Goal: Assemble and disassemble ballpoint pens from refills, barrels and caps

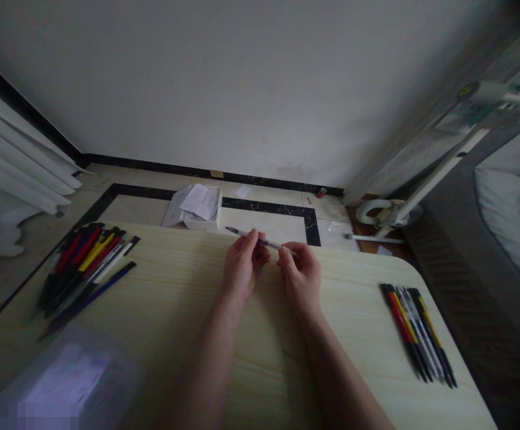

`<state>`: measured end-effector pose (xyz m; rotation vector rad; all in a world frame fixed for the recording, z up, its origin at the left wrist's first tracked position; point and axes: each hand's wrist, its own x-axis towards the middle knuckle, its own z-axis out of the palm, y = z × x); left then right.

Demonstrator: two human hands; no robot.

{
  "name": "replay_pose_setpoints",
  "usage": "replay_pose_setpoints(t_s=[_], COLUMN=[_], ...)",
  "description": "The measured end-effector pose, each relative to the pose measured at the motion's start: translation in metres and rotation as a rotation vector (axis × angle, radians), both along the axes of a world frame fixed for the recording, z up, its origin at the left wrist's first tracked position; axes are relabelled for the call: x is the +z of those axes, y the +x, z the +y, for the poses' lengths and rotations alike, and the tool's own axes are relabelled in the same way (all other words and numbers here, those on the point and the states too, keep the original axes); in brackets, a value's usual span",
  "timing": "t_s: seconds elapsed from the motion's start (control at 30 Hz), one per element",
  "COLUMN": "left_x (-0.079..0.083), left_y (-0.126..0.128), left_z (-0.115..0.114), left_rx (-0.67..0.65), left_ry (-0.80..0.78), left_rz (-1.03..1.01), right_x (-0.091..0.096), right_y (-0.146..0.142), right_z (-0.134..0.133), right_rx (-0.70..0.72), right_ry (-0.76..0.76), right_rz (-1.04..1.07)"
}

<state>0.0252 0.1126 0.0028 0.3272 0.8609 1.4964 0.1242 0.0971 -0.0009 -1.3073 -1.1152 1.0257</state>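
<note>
Over the far edge of a pale wooden table, both my hands hold one thin clear pen that lies nearly level. My left hand pinches its middle with the fingers closed around the barrel. My right hand is closed on the pen's right end. The pen's left tip sticks out free beyond my left hand.
A loose heap of several coloured pens lies at the table's left. A neat row of several pens lies at the right. A clear plastic bag sits front left. On the floor beyond are a white box with papers and a white stand.
</note>
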Motion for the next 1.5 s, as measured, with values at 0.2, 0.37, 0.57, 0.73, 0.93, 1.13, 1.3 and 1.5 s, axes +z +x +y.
replay_pose_setpoints(t_s=[0.2,0.37,0.57,0.73,0.93,1.13,1.3,1.5], left_x=[0.0010,0.0005,0.0007,-0.0001,0.0002,-0.0011,-0.0008,-0.0001], left_y=[0.0000,0.0004,0.0006,0.0005,0.0002,-0.0001,0.0003,0.0004], left_z=[0.0004,0.0009,0.0005,0.0002,0.0002,-0.0002,0.0000,-0.0001], left_rx=[-0.008,-0.005,-0.012,-0.015,-0.020,-0.019,-0.020,-0.011], left_ry=[-0.008,0.005,0.005,0.021,0.003,0.022,0.036,0.013], left_rz=[0.009,0.016,0.016,0.018,0.032,0.036,0.035,0.022], right_x=[-0.0012,-0.0005,-0.0001,0.0009,-0.0006,-0.0010,-0.0010,-0.0018], right_y=[0.0004,0.0008,0.0001,-0.0006,-0.0010,-0.0016,-0.0017,-0.0007], right_z=[0.0009,0.0008,0.0000,-0.0003,0.0000,-0.0007,-0.0008,-0.0005], right_rx=[-0.007,-0.008,-0.005,-0.010,-0.005,-0.004,0.007,0.011], right_ry=[-0.009,0.002,0.007,0.019,0.036,0.025,0.025,0.014], right_rz=[-0.022,-0.039,-0.008,-0.005,0.000,0.009,0.028,0.018])
